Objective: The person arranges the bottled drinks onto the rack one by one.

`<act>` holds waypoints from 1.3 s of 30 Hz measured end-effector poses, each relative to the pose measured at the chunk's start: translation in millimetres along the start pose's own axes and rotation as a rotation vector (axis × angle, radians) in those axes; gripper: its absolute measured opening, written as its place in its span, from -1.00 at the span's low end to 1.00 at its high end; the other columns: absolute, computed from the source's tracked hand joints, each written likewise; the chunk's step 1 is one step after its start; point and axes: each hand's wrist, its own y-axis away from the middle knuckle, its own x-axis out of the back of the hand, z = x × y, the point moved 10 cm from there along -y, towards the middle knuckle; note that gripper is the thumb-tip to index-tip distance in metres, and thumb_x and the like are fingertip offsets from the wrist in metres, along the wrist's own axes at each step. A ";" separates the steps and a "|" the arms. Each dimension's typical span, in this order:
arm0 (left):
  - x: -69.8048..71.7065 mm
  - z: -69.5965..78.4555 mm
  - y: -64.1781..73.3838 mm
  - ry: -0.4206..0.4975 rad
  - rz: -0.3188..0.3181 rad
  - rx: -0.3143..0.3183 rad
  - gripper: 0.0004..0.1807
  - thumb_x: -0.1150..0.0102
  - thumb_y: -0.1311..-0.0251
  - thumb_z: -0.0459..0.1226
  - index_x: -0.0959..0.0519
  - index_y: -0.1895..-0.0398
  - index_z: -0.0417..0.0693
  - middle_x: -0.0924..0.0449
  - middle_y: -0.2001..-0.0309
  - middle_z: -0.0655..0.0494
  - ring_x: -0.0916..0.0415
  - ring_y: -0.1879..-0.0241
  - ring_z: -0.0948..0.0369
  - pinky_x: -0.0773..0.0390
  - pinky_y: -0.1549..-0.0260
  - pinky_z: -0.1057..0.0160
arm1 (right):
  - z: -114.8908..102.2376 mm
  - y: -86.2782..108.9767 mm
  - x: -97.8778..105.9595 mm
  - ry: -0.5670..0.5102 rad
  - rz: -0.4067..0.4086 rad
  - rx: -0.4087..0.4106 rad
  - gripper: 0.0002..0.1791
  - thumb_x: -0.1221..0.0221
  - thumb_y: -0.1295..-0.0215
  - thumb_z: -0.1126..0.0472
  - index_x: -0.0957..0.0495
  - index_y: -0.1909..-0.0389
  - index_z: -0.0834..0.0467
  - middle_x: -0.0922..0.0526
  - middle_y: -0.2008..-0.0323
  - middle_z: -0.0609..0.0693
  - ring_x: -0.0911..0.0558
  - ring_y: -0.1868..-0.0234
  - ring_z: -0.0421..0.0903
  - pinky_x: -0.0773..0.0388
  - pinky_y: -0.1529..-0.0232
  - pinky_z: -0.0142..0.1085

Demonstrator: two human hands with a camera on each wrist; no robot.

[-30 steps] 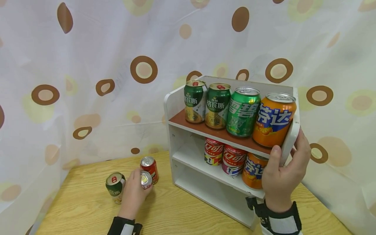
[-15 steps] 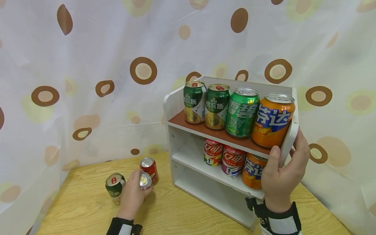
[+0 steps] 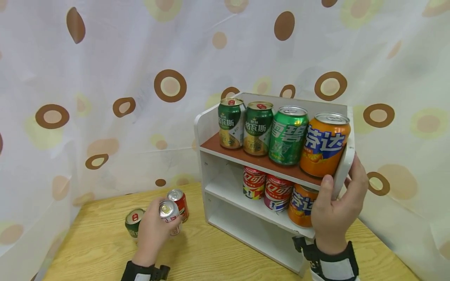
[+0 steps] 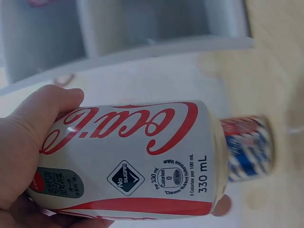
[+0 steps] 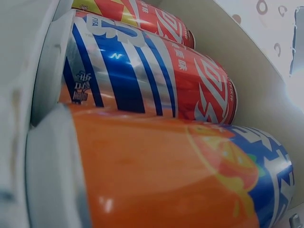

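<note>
My left hand grips a white Coca-Cola can with red lettering, thumb and fingers round its upper part. The can's base shows free in the left wrist view. Behind it a red can stands on the table, and a green can is left of the hand, partly hidden by it. My right hand holds the right side panel of a white three-level shelf, thumb in front, fingers partly hidden behind the panel. Beside that hand, on the middle level, stands an orange Fanta can.
On the top level stand two green-and-gold cans, a green can and another orange can. Two red Coca-Cola cans share the middle level. A patterned curtain hangs behind the wooden table.
My left hand has shifted slightly left and raised the white can, whose side now shows more. The right hand keeps its hold on the shelf. The head view has shifted slightly.
</note>
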 end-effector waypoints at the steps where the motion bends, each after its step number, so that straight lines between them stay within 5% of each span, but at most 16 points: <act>1: 2.8 3.5 -0.3 0.004 0.004 -0.003 -0.26 -0.62 0.05 -0.30 -0.45 -0.18 -0.35 -0.61 -0.04 -0.27 -0.66 0.00 -0.17 -0.70 0.05 -0.15 | 0.0 0.1 -0.2 0.001 -0.001 -0.001 -0.43 -0.04 -0.35 0.30 -0.36 -0.35 0.42 -0.50 -0.29 0.32 -0.46 -0.26 -0.16 -0.41 -0.28 -0.42; 12: 12.1 51.2 -14.6 0.100 -0.058 -0.052 -0.24 -0.64 0.07 -0.27 -0.46 -0.22 -0.23 -0.64 -0.05 -0.17 -0.69 0.00 -0.07 -0.73 0.07 -0.08 | -2.2 -0.9 -0.4 -0.007 0.000 0.003 -0.43 -0.04 -0.34 0.30 -0.36 -0.34 0.44 -0.50 -0.29 0.32 -0.47 -0.26 -0.16 -0.42 -0.29 -0.42; 22: 10.9 102.8 -23.7 0.188 -0.106 -0.159 -0.25 -0.66 0.11 -0.29 -0.48 -0.19 -0.18 -0.64 0.00 -0.09 -0.67 0.06 0.04 -0.74 0.11 0.04 | -2.3 -0.7 0.7 -0.004 0.011 0.011 -0.42 -0.04 -0.34 0.28 -0.36 -0.35 0.44 -0.51 -0.28 0.32 -0.47 -0.27 -0.16 -0.39 -0.23 -0.44; 39: -7.9 145.7 -31.3 0.239 -0.124 -0.251 -0.25 -0.68 0.13 -0.30 -0.49 -0.18 -0.14 -0.65 0.02 -0.04 -0.66 0.08 0.07 -0.72 0.12 0.07 | 2.0 -0.4 0.4 -0.008 -0.012 0.018 -0.42 -0.05 -0.35 0.29 -0.34 -0.36 0.43 -0.49 -0.30 0.31 -0.47 -0.30 -0.14 -0.40 -0.28 -0.42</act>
